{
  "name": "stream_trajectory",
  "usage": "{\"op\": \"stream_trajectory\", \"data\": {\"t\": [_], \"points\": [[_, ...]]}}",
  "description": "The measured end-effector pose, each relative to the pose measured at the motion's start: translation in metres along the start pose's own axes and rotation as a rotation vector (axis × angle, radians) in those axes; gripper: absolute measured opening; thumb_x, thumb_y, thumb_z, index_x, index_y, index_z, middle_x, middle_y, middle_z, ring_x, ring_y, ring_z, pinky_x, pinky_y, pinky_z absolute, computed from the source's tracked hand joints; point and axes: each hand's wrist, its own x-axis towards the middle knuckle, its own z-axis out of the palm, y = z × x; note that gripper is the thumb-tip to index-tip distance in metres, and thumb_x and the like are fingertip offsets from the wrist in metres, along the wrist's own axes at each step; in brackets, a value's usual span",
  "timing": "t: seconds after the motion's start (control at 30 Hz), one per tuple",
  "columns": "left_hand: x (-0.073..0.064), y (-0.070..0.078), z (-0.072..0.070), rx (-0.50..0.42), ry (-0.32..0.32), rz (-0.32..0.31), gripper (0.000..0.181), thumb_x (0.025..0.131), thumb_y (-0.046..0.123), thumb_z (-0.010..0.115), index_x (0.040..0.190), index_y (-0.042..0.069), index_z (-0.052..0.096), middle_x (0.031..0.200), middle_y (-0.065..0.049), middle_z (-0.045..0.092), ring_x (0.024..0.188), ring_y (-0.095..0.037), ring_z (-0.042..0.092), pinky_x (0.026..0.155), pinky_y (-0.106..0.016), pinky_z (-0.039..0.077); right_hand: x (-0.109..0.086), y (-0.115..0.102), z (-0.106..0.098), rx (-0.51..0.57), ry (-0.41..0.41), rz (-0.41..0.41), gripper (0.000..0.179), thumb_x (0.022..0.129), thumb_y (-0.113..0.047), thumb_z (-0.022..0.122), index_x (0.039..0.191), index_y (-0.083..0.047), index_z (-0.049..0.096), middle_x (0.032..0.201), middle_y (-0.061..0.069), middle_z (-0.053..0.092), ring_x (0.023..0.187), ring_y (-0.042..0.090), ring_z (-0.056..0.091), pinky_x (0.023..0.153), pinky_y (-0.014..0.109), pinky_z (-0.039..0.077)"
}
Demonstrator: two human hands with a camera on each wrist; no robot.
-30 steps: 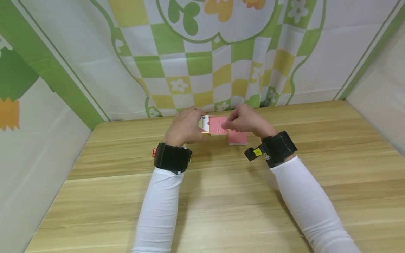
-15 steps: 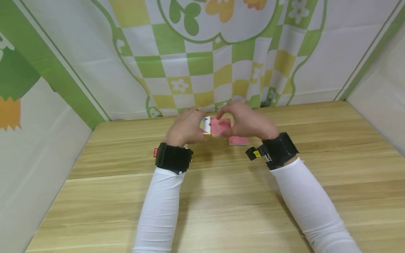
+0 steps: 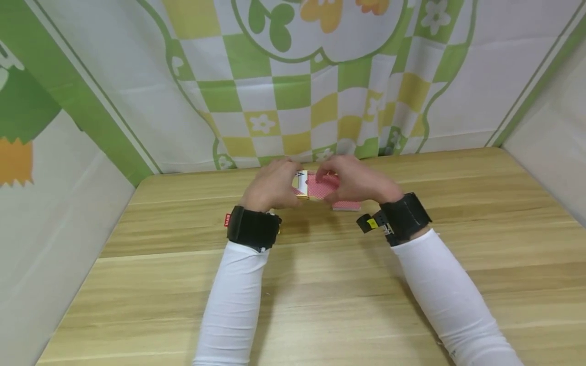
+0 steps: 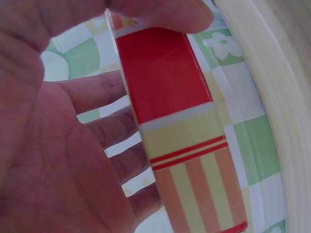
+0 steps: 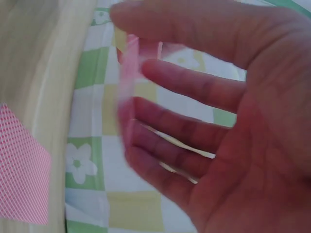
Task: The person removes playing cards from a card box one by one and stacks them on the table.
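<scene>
My left hand point(image 3: 271, 186) grips a playing card box point(image 3: 302, 184), thumb on its near edge and fingers on the far side. In the left wrist view the box point(image 4: 167, 80) shows a red band and orange and yellow stripes. A playing card point(image 3: 319, 187) with a red-patterned back sticks out of the box's right end. My right hand point(image 3: 359, 180) pinches this card between thumb and fingers. Seen from the right wrist, the card point(image 5: 127, 87) is nearly edge-on and blurred. How many cards it holds, I cannot tell.
A small stack of red-backed cards point(image 3: 346, 206) lies on the wooden table point(image 3: 320, 284), partly covered by my right hand. Behind the table's far edge hangs a green, yellow and white checked curtain point(image 3: 293, 91). White walls stand at both sides.
My right hand has let go of the card's right end, spread its fingers, and moved slightly left to hold the card by its near and far edges. The left hand has hardly moved.
</scene>
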Motion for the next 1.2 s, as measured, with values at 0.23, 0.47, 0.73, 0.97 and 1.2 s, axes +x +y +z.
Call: {"op": "stream_trajectory", "data": {"t": [0.23, 0.47, 0.73, 0.97, 1.2], "points": [[-0.003, -0.008, -0.003, -0.037, 0.009, -0.036, 0.070, 0.053, 0.027, 0.075, 0.118, 0.013, 0.056, 0.110, -0.001, 0.053, 0.094, -0.018, 0.047, 0.077, -0.033, 0.040, -0.010, 0.007, -0.012, 0.022, -0.045, 0.138, 0.042, 0.063, -0.029, 0.078, 0.098, -0.014, 0.061, 0.090, 0.004, 0.055, 0.088, 0.021, 0.049, 0.075, 0.034, 0.040], [-0.004, -0.014, -0.002, -0.038, 0.019, -0.057, 0.051, 0.051, 0.022, 0.071, 0.100, 0.014, 0.057, 0.101, -0.003, 0.055, 0.084, -0.020, 0.047, 0.068, -0.034, 0.040, -0.015, 0.011, -0.017, -0.025, 0.041, 0.309, 0.039, 0.069, -0.039, 0.073, 0.093, -0.011, 0.060, 0.088, 0.002, 0.060, 0.079, 0.021, 0.053, 0.070, 0.035, 0.042], [-0.005, -0.013, -0.003, -0.038, 0.017, -0.069, 0.056, 0.051, 0.020, 0.072, 0.105, 0.014, 0.058, 0.099, -0.001, 0.053, 0.086, -0.020, 0.047, 0.070, -0.035, 0.040, -0.008, 0.013, 0.001, -0.049, 0.136, 0.537, 0.039, 0.068, -0.051, 0.068, 0.073, -0.013, 0.059, 0.070, 0.001, 0.059, 0.064, 0.020, 0.053, 0.053, 0.035, 0.040], [-0.005, -0.011, -0.004, -0.046, 0.016, -0.072, 0.054, 0.052, 0.020, 0.073, 0.103, 0.013, 0.057, 0.097, 0.000, 0.052, 0.085, -0.020, 0.048, 0.068, -0.035, 0.040, -0.001, 0.014, 0.014, -0.158, 0.123, 0.621, 0.054, 0.068, -0.062, 0.064, 0.081, -0.011, 0.055, 0.078, 0.007, 0.057, 0.073, 0.026, 0.055, 0.055, 0.037, 0.042], [-0.004, -0.010, -0.004, -0.040, 0.016, -0.081, 0.057, 0.052, 0.022, 0.072, 0.107, 0.015, 0.057, 0.100, 0.001, 0.051, 0.087, -0.018, 0.047, 0.070, -0.034, 0.040, 0.002, 0.017, 0.024, -0.233, 0.123, 0.627, 0.063, 0.068, -0.066, 0.062, 0.090, -0.007, 0.053, 0.085, 0.012, 0.056, 0.078, 0.028, 0.055, 0.060, 0.036, 0.043]]}}
